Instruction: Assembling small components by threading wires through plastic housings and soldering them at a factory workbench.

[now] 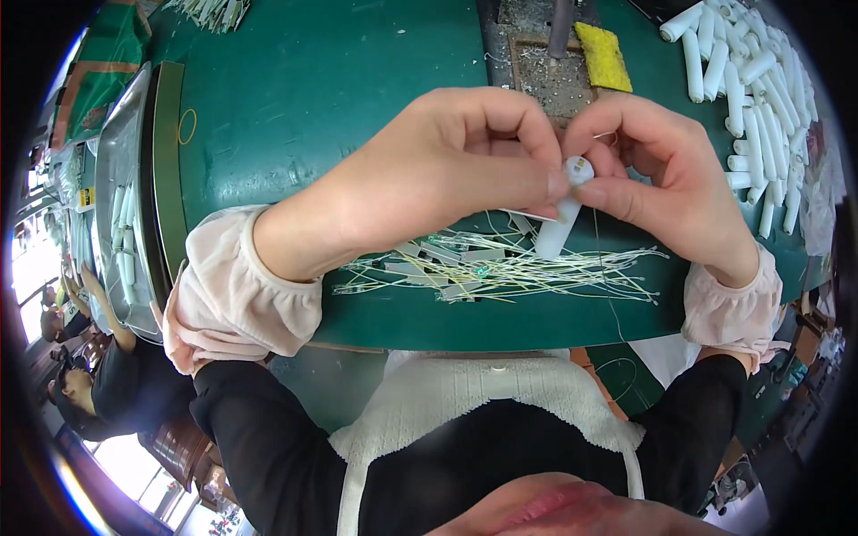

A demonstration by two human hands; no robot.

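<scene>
Over the green bench, my left hand [465, 165] and my right hand [657, 170] meet with fingertips closed around a short white plastic tube [556, 237]. Both thumbs press near its upper end, where a small metal contact shows. The tube leans, its lower end over the loose wired strips. A fine wire loops by my right fingers, and a thin white edge shows under my left fingers; what these belong to is partly hidden. Below my hands lies a tangled heap of pale yellow wires [572, 270] with small grey strips among them.
Many white tubes [760, 134] are piled at the right. Beyond my hands are a yellow sponge [604, 57], a metal post [560, 27] and a debris-strewn board. At left stand a metal tray [136, 290] with tubes and a yellow rubber band [187, 127]. Another person sits farther left.
</scene>
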